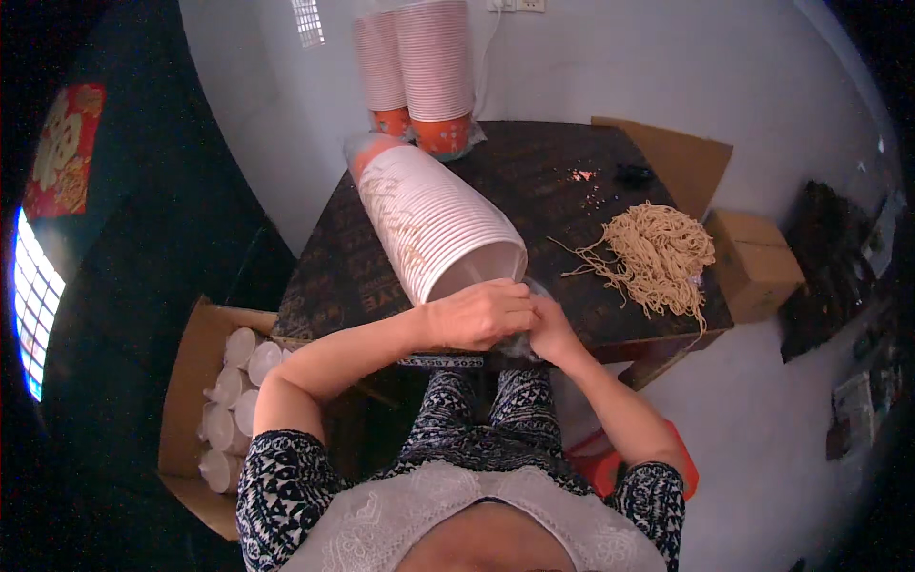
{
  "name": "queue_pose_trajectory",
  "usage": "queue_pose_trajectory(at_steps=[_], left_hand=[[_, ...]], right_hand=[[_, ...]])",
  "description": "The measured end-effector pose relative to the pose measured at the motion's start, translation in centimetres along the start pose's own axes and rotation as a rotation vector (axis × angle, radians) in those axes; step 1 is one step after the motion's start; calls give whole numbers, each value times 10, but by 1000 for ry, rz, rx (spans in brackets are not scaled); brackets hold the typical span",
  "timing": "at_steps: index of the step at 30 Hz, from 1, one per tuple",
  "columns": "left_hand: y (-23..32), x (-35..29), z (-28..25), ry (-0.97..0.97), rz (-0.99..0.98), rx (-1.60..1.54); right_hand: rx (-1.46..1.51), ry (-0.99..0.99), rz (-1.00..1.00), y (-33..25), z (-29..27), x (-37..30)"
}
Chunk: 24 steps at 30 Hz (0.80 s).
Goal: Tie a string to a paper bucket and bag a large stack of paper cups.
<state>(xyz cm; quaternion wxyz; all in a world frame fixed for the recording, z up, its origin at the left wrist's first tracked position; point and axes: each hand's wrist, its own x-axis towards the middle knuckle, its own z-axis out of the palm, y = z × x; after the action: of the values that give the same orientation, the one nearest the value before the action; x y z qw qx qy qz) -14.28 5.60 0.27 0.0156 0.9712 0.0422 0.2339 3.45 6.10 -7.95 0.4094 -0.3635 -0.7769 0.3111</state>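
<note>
A long stack of nested paper tubs (434,214) lies on its side on the dark table, inside a clear plastic bag. The open mouth of the nearest tub faces me, and the orange end of the stack points to the far left. Just in front of that mouth, my left hand (481,315) and my right hand (553,330) come together, both closed on the gathered end of the plastic bag (519,345). Some of the bag is hidden behind my fingers.
Two bagged tub stacks (436,76) stand upright at the table's back. Tangled beige string (658,253) lies at the right. On the left, an open cardboard box (181,429) holds several bagged white stacks. A closed carton (753,262) sits beyond the table's right side; a red stool (600,472) is beside me.
</note>
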Motion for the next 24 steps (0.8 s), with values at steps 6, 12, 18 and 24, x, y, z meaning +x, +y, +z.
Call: queue_pose_trajectory(at_steps=[6,12,18,24], left_hand=[[4,-2,-2,101,-208,-114],[3,-3,4,229,-334,-122],[9,9,-13,322,-641,26],[7,13,-28,271,-426,-43]], right_hand=[[-43,63,-157,-2,16,-6],[-475,102,-60,-10,28,-20],[-631,43,34,-22,23,-32],[-482,120,-3,-19,19,-27]])
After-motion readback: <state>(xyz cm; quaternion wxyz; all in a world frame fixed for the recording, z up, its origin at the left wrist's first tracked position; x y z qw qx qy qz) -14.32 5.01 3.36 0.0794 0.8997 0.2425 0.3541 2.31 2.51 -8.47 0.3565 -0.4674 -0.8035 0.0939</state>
